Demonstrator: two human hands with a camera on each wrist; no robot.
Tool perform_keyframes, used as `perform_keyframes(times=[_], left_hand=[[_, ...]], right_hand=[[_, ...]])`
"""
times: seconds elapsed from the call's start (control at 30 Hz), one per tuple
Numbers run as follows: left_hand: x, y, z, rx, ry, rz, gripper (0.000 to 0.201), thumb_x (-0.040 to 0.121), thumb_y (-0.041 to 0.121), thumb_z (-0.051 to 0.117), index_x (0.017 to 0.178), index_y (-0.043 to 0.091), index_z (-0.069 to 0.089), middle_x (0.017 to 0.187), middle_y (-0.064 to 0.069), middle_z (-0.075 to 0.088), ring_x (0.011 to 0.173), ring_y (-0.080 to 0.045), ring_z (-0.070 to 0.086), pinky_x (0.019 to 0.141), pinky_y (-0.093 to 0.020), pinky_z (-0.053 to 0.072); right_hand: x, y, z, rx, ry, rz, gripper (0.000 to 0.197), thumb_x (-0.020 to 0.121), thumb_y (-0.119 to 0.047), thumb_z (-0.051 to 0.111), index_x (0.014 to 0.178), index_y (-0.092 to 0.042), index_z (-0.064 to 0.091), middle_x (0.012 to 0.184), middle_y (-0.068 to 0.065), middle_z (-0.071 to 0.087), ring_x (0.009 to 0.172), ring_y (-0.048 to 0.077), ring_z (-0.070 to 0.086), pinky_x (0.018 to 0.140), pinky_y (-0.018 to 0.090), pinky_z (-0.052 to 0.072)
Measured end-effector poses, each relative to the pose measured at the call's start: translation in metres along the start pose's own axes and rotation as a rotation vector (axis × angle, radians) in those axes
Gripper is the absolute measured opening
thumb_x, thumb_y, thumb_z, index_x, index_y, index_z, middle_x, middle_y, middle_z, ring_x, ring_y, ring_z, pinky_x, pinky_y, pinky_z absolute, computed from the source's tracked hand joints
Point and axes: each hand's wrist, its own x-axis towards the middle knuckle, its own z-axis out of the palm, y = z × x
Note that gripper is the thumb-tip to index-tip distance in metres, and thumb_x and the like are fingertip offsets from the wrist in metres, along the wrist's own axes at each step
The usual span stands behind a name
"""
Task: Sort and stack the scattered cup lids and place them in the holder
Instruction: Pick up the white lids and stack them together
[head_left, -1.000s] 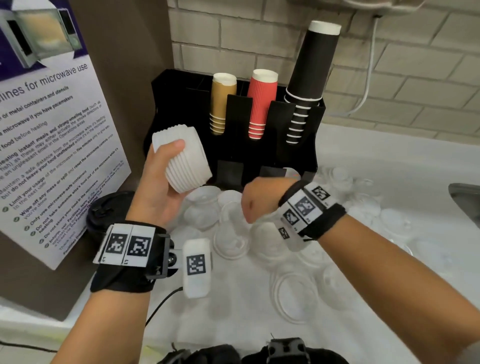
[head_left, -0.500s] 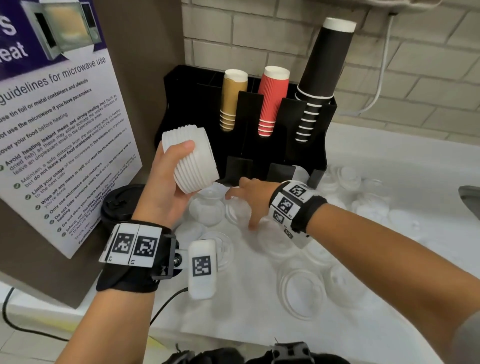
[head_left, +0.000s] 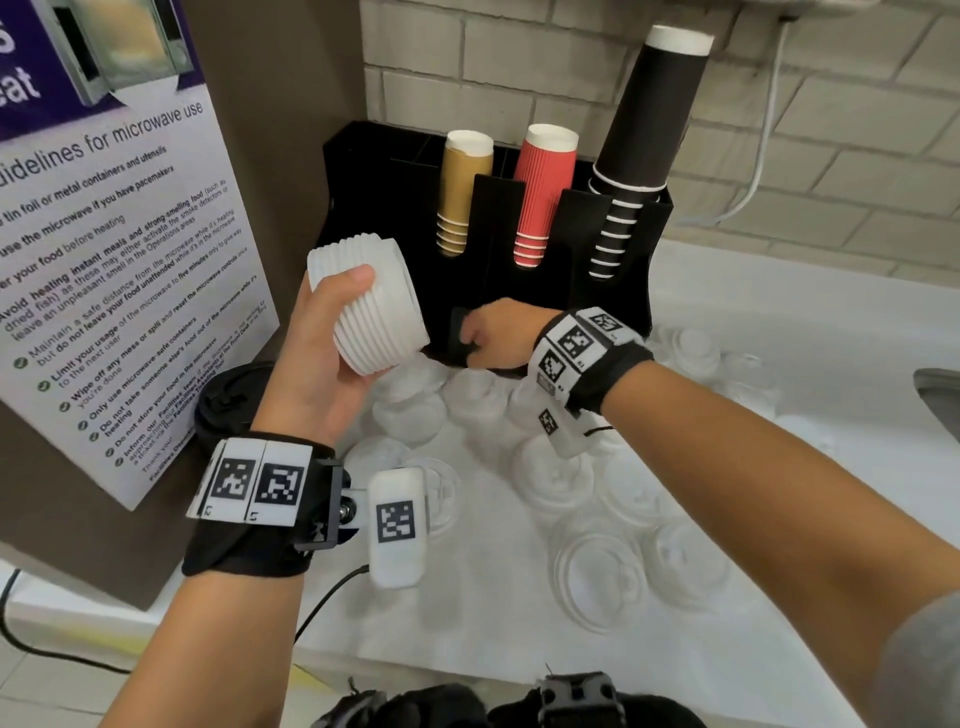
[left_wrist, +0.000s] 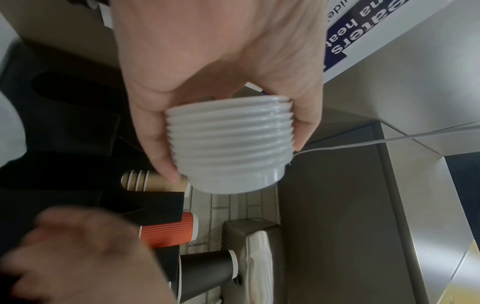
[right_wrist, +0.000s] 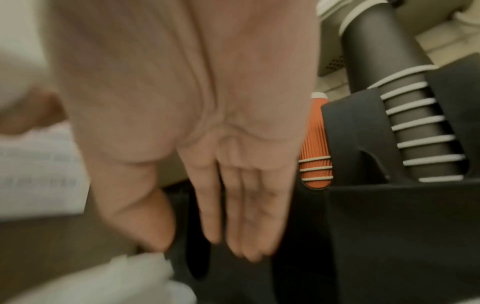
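My left hand (head_left: 327, 343) grips a stack of white cup lids (head_left: 363, 306), tilted on its side in front of the black holder (head_left: 613, 291). In the left wrist view, thumb and fingers of that hand (left_wrist: 221, 61) wrap the ribbed stack (left_wrist: 228, 148). My right hand (head_left: 493, 338) reaches into the low front slot of the holder. Seen from the right wrist, its fingers (right_wrist: 249, 216) are straight, hold nothing and point at the holder's dark front (right_wrist: 389, 226). Several clear lids (head_left: 597, 571) lie scattered on the white counter below both hands.
The holder carries tan cups (head_left: 462, 192), red cups (head_left: 545, 192) and tall black cups (head_left: 649, 140). A black lid (head_left: 228, 400) lies by the microwave poster board (head_left: 104, 260) on the left. A sink edge (head_left: 940, 400) shows at the far right.
My right hand has moved forward from above the clear lids to the holder's low front slot. The left hand keeps the white stack at about the same place.
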Motion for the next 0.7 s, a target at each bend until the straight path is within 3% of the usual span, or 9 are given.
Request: perform_keyframes(times=[0.1,0.2,0.3,0.4,0.53,0.6,0.7], left_hand=[[0.000,-0.002,0.001,0.012,0.003,-0.005,0.056,0.076,0.032,0.060,0.131,0.025,0.050,0.109,0.004,0.065,0.100,-0.015,0.065,0.099,-0.051,0.046],[0.000,-0.003,0.003,0.024,-0.007,-0.017,0.070,0.069,0.035,0.066,0.136,0.023,0.048,0.112,0.002,0.064,0.102,-0.016,0.064,0.098,-0.051,0.047],[0.000,-0.004,0.003,0.025,-0.007,-0.027,0.071,0.065,0.037,0.068,0.133,0.025,0.049,0.111,0.003,0.064,0.101,-0.015,0.065,0.097,-0.051,0.047],[0.001,-0.004,0.000,0.009,0.005,-0.024,0.063,0.073,0.034,0.062,0.134,0.024,0.048,0.112,0.003,0.064,0.102,-0.016,0.064,0.098,-0.050,0.047],[0.003,-0.003,-0.002,-0.005,0.010,-0.018,0.056,0.076,0.033,0.058,0.130,0.023,0.050,0.108,0.004,0.065,0.099,-0.015,0.065,0.095,-0.049,0.048],[0.003,-0.002,-0.004,-0.012,0.006,-0.015,0.051,0.076,0.033,0.058,0.126,0.025,0.051,0.107,0.005,0.066,0.098,-0.013,0.066,0.094,-0.048,0.049],[0.004,-0.002,-0.004,-0.018,-0.007,-0.011,0.056,0.071,0.034,0.063,0.126,0.025,0.051,0.107,0.005,0.066,0.098,-0.013,0.066,0.086,-0.042,0.052]], right_hand=[[0.007,-0.003,0.021,-0.180,-0.231,0.150,0.062,0.087,-0.042,0.064,0.134,-0.004,0.047,0.120,0.009,0.058,0.108,0.024,0.059,0.081,0.031,0.049],[0.014,-0.005,0.046,-0.150,-0.214,0.130,0.095,0.079,-0.047,0.072,0.150,-0.013,0.020,0.133,0.011,0.052,0.115,0.028,0.056,0.087,0.036,0.050],[0.017,-0.006,0.056,-0.152,-0.196,0.072,0.091,0.076,-0.042,0.076,0.149,-0.021,0.025,0.125,0.010,0.055,0.102,0.027,0.060,0.073,0.033,0.051],[0.014,-0.007,0.049,-0.117,-0.269,0.043,0.092,0.071,-0.033,0.081,0.145,-0.029,0.027,0.121,0.009,0.051,0.087,0.023,0.056,0.059,0.029,0.047],[-0.003,-0.005,0.031,-0.032,-0.201,-0.021,0.108,0.065,-0.036,0.087,0.149,-0.026,0.019,0.125,0.007,0.048,0.107,0.023,0.053,0.081,0.034,0.051],[-0.018,-0.004,0.024,-0.122,-0.186,-0.044,0.094,0.069,-0.039,0.084,0.145,-0.018,0.032,0.130,0.007,0.048,0.117,0.023,0.050,0.090,0.033,0.046],[-0.041,0.001,0.028,-0.284,-0.318,-0.090,0.081,0.072,-0.039,0.081,0.139,-0.017,0.041,0.132,0.007,0.047,0.118,0.024,0.048,0.097,0.035,0.045]])
